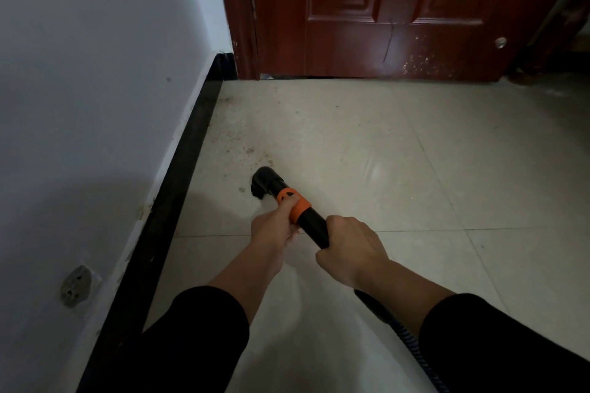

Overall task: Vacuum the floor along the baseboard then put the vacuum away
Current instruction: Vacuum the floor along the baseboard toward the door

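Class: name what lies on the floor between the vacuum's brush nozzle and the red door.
In the head view, only pale tile scattered with reddish specks lies between brush nozzle and door.

A person's arms in plain black sleeves: the left sleeve (207, 329) and right sleeve (479, 335) end well behind the left hand (274, 228) and right hand (351, 249), forearms bare.

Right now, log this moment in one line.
left hand grips collar | right hand grips tube | brush on floor, off baseboard
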Demonstrator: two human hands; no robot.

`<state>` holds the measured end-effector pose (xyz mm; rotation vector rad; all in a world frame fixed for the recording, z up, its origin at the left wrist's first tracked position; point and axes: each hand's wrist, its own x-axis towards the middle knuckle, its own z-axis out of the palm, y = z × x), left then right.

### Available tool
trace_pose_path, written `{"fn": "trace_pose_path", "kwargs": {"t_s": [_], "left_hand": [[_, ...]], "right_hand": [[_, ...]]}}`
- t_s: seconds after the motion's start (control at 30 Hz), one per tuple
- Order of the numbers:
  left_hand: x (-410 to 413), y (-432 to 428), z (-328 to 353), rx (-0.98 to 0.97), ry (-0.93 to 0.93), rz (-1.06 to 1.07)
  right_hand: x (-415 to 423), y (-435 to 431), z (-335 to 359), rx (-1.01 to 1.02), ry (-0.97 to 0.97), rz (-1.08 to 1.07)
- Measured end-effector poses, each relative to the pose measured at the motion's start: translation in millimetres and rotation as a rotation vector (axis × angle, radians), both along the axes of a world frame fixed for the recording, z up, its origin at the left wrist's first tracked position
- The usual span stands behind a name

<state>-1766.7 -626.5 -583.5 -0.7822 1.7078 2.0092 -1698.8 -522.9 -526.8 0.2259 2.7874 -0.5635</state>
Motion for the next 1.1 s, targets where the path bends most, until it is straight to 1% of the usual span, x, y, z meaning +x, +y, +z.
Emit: {"fn": "trace_pose_path", "kwargs": {"t_s": [0.33, 0.53, 0.67, 0.87, 1.1], "left_hand": [[-0.8, 25.1, 2.8, 0.069, -0.011, -0.030], [0.5, 43.1, 7.5, 0.144, -0.021, -0.056], [-1.4, 54.9, 9.0, 0.133, -0.029, -0.080], [-9.4, 69.6, 6.8, 0.182, -0.052, -0.070], [-10.5, 90.9, 5.7, 0.108, -0.023, -0.144]], "right_hand": [[2.7, 19.0, 0.0, 0.042, 0.046, -0.065], [6.8, 34.0, 1.4, 0.051, 0.049, -0.102], [5.4, 44.0, 1.4, 0.060, 0.055, -0.133], [-2.4, 55.3, -4.8, 0.087, 0.064, -0.159], [-4.1, 72.7, 10.3, 0.116, 0.001, -0.174]]}}
